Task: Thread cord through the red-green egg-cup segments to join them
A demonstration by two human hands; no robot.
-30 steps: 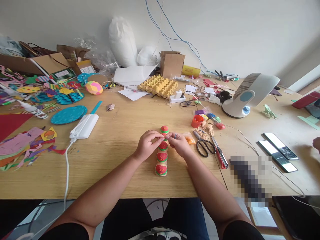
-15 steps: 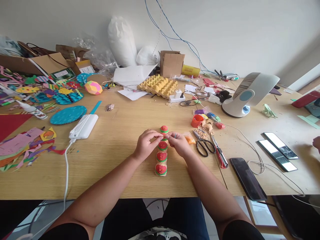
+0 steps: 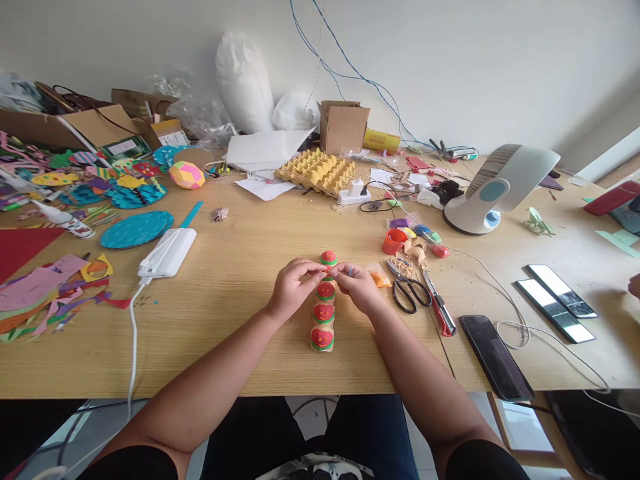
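Note:
A strip of egg carton cups (image 3: pixel 327 306) runs away from me on the table. Its bumps carry red clay faces with small orange features and green bands underneath. Over the far part of the strip, my left hand (image 3: pixel 299 283) pinches thumb and forefinger together. My right hand (image 3: pixel 357 283) is pinched too, its fingertips almost meeting the left ones. A tiny orange-red bit shows between them, too small to name for sure. Something thin and blue shows at my right fingers. Both hands partly cover one of the cups.
Right of my hands lie an orange clay bag (image 3: pixel 379 276), scissors (image 3: pixel 411 293), a red utility knife (image 3: pixel 442 308) and a red cup (image 3: pixel 395 241). A phone (image 3: pixel 496 357) lies near the front edge. Leftward are a white power bank (image 3: pixel 173 253) and paper scraps (image 3: pixel 45 293). Another person's hand (image 3: pixel 634 285) shows far right.
My hands stay almost in place above the strip, with only slight finger movement. The other person's hand at the right edge has drawn slightly out of view.

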